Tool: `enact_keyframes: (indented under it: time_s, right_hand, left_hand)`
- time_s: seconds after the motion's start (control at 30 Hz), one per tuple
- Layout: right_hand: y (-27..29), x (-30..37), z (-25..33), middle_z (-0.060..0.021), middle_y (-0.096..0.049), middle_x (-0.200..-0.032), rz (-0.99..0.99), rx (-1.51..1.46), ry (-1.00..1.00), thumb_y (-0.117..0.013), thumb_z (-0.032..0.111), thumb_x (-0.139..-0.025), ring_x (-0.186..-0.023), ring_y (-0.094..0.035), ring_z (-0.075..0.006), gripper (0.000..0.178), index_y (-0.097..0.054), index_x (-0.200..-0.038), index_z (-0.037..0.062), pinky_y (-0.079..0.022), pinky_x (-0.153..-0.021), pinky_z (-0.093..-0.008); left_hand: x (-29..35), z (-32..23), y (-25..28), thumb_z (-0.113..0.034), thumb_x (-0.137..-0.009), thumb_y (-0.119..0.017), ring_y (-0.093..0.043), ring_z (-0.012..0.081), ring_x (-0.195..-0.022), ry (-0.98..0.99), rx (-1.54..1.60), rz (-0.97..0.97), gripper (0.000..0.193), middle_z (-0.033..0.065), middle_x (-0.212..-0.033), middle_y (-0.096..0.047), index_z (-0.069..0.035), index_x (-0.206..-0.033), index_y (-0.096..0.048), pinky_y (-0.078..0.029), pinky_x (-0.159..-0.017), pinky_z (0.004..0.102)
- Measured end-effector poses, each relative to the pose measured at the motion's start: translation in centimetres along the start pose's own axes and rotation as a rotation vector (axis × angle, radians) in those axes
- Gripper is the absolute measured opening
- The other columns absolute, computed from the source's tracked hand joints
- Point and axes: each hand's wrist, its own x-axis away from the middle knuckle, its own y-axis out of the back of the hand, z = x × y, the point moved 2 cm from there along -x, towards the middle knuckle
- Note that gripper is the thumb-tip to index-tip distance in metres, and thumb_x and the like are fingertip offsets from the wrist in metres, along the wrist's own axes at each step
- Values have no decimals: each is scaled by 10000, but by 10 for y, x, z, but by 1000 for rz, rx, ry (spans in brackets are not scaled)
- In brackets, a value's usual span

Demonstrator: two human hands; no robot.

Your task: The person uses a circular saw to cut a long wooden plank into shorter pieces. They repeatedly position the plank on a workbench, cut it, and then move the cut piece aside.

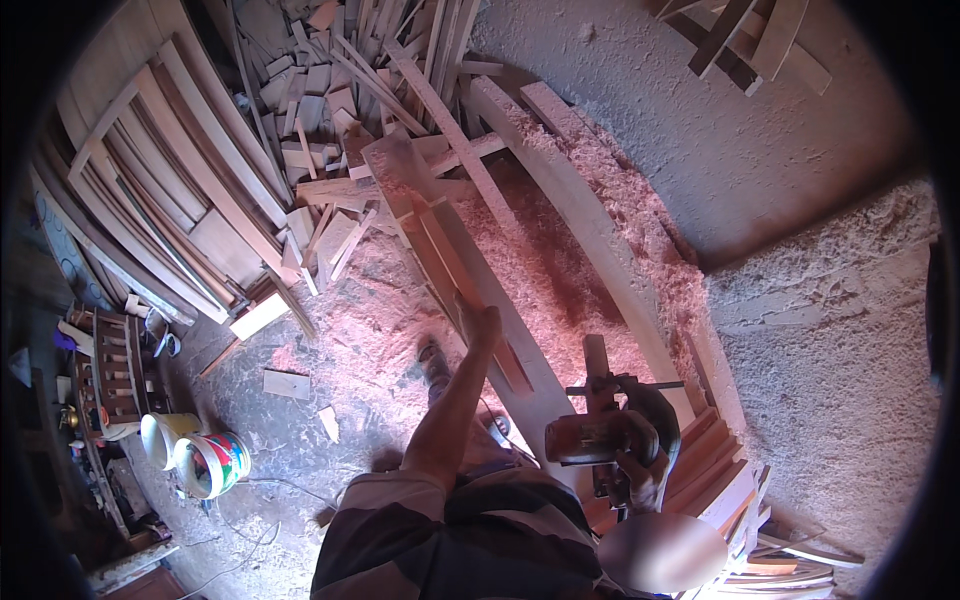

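Note:
My left hand [482, 326] reaches forward and is closed on the edge of a narrow reddish wooden strip [447, 254]. That strip lies lengthwise along a wider, dust-covered plank [545, 395]. At my right side, my right hand [645, 478] is wrapped round the handle of a handheld power tool [585, 438]. The tool has a brownish cylindrical motor housing, a rounded part on its right and a thin bar sticking out sideways. Its exact kind I cannot make out. It is apart from the strip, near the plank's near end.
Pinkish shavings [560, 255] heap between the plank and a thick beam [590, 215]. Offcuts [320, 95] pile up ahead. Curved boards [190, 165] lean at left, above two buckets [212, 465]. Stacked boards [705, 460] lie at right; a cable [290, 483] crosses the floor.

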Motion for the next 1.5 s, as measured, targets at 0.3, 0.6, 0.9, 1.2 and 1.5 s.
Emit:
enact_keyframes:
  time_s: [0.3,0.6,0.9,1.2,1.5]
  right_hand:
    - [-6,8,0,-105,-719,-1053,17,93,-31,-712,52,-748,-889,-683,-176,537,-645,-1275,-25,-552,-774,-323]
    - [-41,16,14,-92,-685,-836,231,330,304,-830,78,-776,-722,-672,-193,392,-680,-1128,-9,-534,-654,-348]
    - [-89,3,-2,-187,-744,-1010,417,317,228,-822,198,-801,-955,-745,-297,542,-656,-1282,12,-574,-823,-399]
    - [-108,-8,-22,-175,-731,-1082,389,366,157,-810,178,-799,-1060,-708,-256,577,-631,-1319,4,-544,-895,-382]
    - [-110,-17,-41,-189,-725,-1073,399,312,307,-813,191,-801,-987,-727,-312,567,-636,-1313,24,-559,-858,-412]
  left_hand:
    - [-112,-29,-5,-150,-833,-625,-588,491,-1178,-54,-164,-64,733,326,-1296,-558,57,-1458,-305,-472,-1037,530]
    - [-134,-10,-1,-277,-921,-651,-356,515,-1427,-96,-97,45,896,396,-1544,-298,66,-1575,-146,-332,-1181,503]
    - [-116,-66,79,-241,-881,-702,-231,395,-1537,-857,-1035,493,782,134,-1682,-219,-110,-1567,-351,-291,-1189,591]
    - [-81,-93,84,-477,-602,-889,-333,379,-1482,-1231,-1218,897,1053,153,-1534,-429,-32,-1450,-451,-288,-1215,534]
    - [-105,-60,75,-384,-749,-801,-401,353,-1436,-1544,-1054,845,817,177,-1454,-500,43,-1380,-504,-282,-1259,432]
